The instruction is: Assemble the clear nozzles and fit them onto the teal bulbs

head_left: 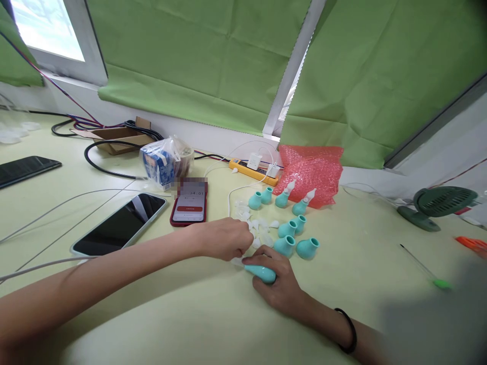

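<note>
My right hand (pixel 279 284) is wrapped round a teal nasal aspirator bulb (pixel 262 274), which lies on its side just above the table. A translucent piece (pixel 238 262) shows at the bulb's narrow left end. Just above that end, my left hand (pixel 228 238) is closed with its fingers curled down; what they hold, if anything, is hidden. Small clear and white plastic parts (pixel 262 230) lie loose beside my left fingers. Several teal bulbs (pixel 284 246) stand to the right of these parts, open end up. Two others have white nozzles (pixel 310 195) fitted.
Behind the bulbs lie a pink bubble-wrap bag (pixel 312 172) and a yellow power strip (pixel 253 171). Left of them are a red-cased phone (pixel 189 205), a dark-screened phone (pixel 122 225) and a plastic-bagged box (pixel 162 165). A green fan (pixel 437 203) and a green-handled screwdriver (pixel 441 284) are at right.
</note>
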A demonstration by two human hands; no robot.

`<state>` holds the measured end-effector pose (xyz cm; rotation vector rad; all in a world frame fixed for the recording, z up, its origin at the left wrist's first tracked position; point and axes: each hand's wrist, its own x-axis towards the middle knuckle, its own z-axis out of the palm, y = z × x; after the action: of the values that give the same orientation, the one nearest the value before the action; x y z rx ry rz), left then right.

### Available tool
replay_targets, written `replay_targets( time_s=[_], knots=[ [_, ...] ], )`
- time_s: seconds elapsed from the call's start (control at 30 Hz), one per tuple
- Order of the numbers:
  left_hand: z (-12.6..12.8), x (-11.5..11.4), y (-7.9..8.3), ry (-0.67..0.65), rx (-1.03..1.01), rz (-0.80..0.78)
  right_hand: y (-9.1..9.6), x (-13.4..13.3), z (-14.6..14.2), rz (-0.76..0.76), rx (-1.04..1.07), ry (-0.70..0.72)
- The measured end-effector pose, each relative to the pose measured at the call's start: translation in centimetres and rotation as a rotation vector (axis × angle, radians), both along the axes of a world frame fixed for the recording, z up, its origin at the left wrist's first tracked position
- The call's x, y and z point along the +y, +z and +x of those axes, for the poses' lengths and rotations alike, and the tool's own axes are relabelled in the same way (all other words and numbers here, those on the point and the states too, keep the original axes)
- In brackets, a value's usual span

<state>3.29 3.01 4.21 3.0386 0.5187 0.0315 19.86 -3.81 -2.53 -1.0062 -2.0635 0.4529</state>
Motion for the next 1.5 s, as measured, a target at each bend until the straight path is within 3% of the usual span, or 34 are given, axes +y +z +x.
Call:
replay_targets(
  time_s=[0.13,0.47,0.67,1.0,1.17,1.33,1.5],
  knots=[
    [0.2,-0.6,0.2,-0.034,0.013,0.095,0.1,-0.1,0.0,0.018,-0.015,0.006],
    [0.2,-0.7,0.1,-0.017,0.006,-0.111,0.0,-0.2,0.0,0.014,-0.002,0.048],
    [0.1,-0.3,0.1,-0.020,0.000,-0.168,0.2,0.1,0.0,-0.074,0.036,0.101],
    [-0.5,0.8,0.7,0.022,-0.068,-0.363,0.5,0.3,0.1,-0.104,0.023,0.004],
    [-1.0,1.4,1.2,0.044,-0.132,-0.346,0.4,0.3,0.2,-0.090,0.044,0.030],
    [-0.8,1.6,0.2,-0.096,-0.037,-0.392,0.3,0.3,0.2,-0.091,0.027,0.040],
    [-0.3,1.2,-0.4,-0.078,-0.087,-0.335,0.5,0.4,0.1,-0.082,0.011,0.011]
  ],
)
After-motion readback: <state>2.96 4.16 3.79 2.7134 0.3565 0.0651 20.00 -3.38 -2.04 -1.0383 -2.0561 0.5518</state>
